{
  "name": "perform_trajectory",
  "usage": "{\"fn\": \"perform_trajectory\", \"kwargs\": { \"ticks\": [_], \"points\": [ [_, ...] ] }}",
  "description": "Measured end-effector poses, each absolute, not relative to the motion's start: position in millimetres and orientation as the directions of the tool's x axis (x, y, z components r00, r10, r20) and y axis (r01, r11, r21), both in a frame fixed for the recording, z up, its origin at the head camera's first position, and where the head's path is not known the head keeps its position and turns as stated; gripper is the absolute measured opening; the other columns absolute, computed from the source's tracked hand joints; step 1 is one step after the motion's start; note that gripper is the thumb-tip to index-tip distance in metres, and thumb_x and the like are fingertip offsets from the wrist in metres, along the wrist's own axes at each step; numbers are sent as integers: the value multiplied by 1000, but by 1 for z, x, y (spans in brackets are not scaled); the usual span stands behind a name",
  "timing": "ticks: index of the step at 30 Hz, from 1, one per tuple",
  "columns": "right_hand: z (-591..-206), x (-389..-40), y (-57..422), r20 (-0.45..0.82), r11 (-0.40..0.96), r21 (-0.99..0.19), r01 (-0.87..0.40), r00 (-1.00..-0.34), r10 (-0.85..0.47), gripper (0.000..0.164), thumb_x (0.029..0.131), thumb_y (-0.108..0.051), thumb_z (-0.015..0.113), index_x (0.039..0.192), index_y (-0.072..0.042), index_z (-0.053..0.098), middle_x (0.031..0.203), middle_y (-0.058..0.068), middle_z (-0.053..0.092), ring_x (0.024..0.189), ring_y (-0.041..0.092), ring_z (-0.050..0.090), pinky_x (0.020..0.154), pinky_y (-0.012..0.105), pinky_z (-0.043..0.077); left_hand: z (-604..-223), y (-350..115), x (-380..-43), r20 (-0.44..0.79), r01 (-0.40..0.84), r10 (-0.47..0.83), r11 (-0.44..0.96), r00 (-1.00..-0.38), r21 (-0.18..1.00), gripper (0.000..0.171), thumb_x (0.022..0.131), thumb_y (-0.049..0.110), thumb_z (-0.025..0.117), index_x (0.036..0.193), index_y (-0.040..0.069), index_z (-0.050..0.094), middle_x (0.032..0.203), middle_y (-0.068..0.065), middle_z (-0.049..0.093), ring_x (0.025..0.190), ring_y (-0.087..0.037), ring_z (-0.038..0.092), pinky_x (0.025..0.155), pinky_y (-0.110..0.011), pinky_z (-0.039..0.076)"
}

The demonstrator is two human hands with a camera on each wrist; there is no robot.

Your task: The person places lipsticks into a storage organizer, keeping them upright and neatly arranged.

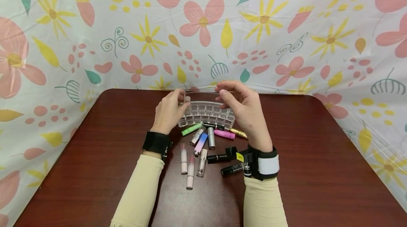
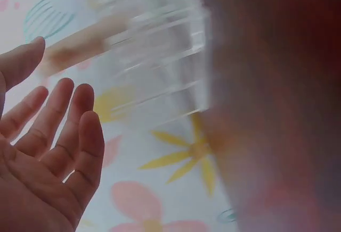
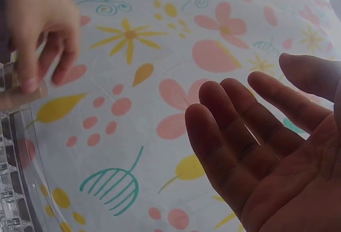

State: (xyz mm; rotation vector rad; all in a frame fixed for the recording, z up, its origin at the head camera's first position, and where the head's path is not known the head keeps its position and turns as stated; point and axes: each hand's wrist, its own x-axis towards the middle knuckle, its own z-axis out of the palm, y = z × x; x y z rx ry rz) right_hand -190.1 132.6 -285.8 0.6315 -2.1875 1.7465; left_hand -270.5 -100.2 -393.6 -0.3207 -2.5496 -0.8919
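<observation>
A clear curved organizer (image 1: 206, 102) with several small compartments stands at the far side of the table. My left hand (image 1: 169, 111) is at its left end, beside a beige tube (image 2: 85, 48) that stands up from the organizer. In the left wrist view the left hand's fingers (image 2: 50, 131) are spread and loosely bent, with the tube's blurred end close to the thumb. My right hand (image 1: 243, 108) hovers by the organizer's right end; its fingers (image 3: 234, 115) are relaxed and hold nothing.
In front of the organizer lie a green tube (image 1: 192, 129), a pink tube (image 1: 224, 134), a gold tube (image 1: 238, 133), a blue-pink tube (image 1: 200, 144) and several other lipstick-like tubes. Black tubes (image 1: 218, 158) lie near the right wrist. A floral cloth (image 1: 203, 43) hangs behind the table.
</observation>
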Motion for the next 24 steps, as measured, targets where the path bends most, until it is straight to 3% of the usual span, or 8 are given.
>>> {"fn": "perform_trajectory", "kwargs": {
  "ticks": [6, 12, 18, 24],
  "points": [
    [-287, -192, 133, 481, 184, -843, -506, -861, -163, 25, 102, -16, 63, 122, -2, 69, 109, 1, 71, 96, 22, 73, 77, 29, 60, -352, -94, -241, 552, 424, 119, 776, -825, 467, 31, 99, 31, 68, 127, 19, 64, 109, -1, 71, 87, -19, 69, 68, -36, 54],
    [-292, -197, 134, 475, 277, -822, -498, -867, -149, 23, 101, -15, 65, 120, -3, 70, 109, 9, 71, 88, 8, 72, 72, 26, 59, -322, -78, -200, 581, 492, 236, 805, -779, 333, 22, 99, 34, 67, 116, 21, 67, 104, 4, 71, 78, -13, 67, 63, -34, 54],
    [-311, -208, 139, 355, 559, -722, -408, -911, -207, 26, 101, -25, 64, 125, -15, 70, 112, 8, 74, 91, 19, 71, 77, 36, 56, -337, -63, -185, 407, 467, 354, 856, -842, 223, 23, 97, 38, 70, 110, 19, 66, 96, 2, 70, 72, -15, 66, 59, -35, 53],
    [-337, -222, 132, 117, 717, -589, -374, -917, -382, 35, 101, -22, 64, 134, -11, 64, 119, 14, 73, 107, 29, 72, 88, 46, 58, -361, -50, -185, 154, 368, 345, 914, -926, 168, 37, 93, 40, 74, 117, 13, 68, 97, -7, 72, 78, -25, 72, 59, -44, 56]
  ]
}}
